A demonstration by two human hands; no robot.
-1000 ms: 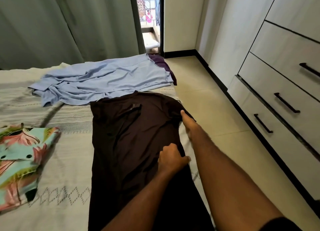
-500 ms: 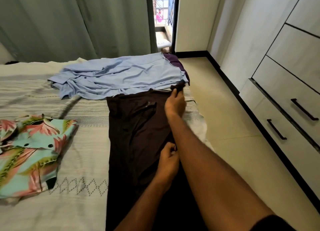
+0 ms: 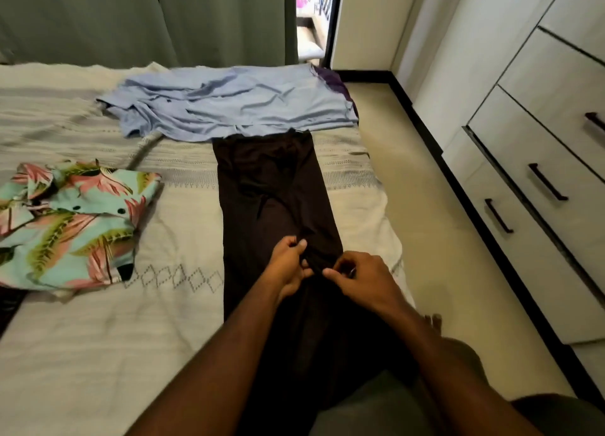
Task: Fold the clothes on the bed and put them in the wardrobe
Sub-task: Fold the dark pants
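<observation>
Both hands pinch dark brown garment (image 3: 278, 193) on bed (image 3: 98, 337), left hand (image 3: 288, 265) & right hand (image 3: 363, 278) close together; floral shirt (image 3: 72, 219) far left of them, blue shirt (image 3: 229, 105) beyond, wardrobe (image 3: 540, 141) to right.

light: soft daylight, moderately bright, from doorway gap (image 3: 311, 16) far beyond the grip
shadows: faint, under forearms near the grip
glare: doorway blown out
blur: slight motion smear on both hands, wardrobe (image 3: 540, 160) handles right of grip
distortion: wide-angle bending at edges
dark trousers (image 3: 278, 200): detail lost
</observation>
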